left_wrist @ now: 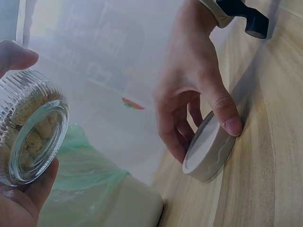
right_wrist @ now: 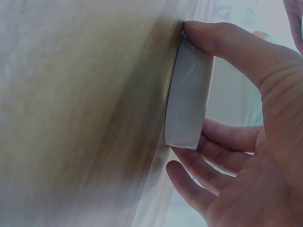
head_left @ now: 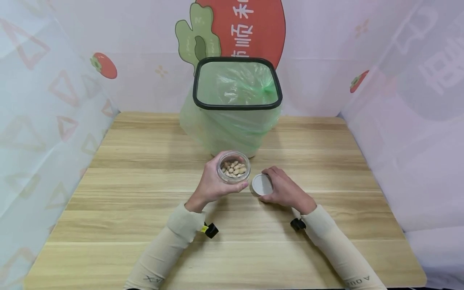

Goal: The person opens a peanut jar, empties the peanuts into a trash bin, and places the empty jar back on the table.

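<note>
My left hand (head_left: 214,180) grips a ribbed glass jar (left_wrist: 35,130) above the table, its open mouth towards the head camera. Unshelled peanuts (head_left: 234,168) lie inside it. To the right, my right hand (head_left: 284,188) holds a round white lid (head_left: 262,185) between thumb and fingers. That lid (right_wrist: 188,94) lies flat on or against the wooden tabletop, as the right wrist view shows, with the thumb on one side of its rim and fingers on the other. Jar and lid are apart, side by side.
Behind the jar stands a trash bin with a black rim (head_left: 237,107) and a green plastic bag (head_left: 232,125) lining it. The wooden table (head_left: 145,177) reaches to printed cloth walls (head_left: 145,80) at the back and both sides.
</note>
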`<state>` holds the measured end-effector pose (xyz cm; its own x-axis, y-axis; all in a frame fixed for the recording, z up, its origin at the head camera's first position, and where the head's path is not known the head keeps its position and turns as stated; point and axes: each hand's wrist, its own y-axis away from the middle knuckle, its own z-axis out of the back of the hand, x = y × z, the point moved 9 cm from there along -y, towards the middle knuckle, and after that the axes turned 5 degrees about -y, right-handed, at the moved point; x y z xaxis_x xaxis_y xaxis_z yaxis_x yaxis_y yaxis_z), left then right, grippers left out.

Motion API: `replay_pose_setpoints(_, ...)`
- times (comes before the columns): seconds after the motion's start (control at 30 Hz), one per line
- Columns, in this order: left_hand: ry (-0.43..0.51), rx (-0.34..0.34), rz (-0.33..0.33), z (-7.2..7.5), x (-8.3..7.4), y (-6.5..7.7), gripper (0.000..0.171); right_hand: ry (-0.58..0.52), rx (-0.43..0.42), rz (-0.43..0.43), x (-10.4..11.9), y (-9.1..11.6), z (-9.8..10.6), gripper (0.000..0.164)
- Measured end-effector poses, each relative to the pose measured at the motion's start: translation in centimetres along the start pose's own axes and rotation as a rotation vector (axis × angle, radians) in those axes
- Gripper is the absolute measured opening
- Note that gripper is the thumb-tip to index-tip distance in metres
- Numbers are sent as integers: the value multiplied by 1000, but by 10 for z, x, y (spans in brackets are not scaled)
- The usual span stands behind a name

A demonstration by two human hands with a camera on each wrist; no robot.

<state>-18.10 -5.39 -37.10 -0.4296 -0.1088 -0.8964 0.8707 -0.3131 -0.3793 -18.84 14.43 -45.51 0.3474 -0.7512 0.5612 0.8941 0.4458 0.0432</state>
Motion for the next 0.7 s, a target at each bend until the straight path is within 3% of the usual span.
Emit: replay_pose_setpoints(0.7,-8,-25,4,12,-1,3,71,36,24,5,6,-1,3,91)
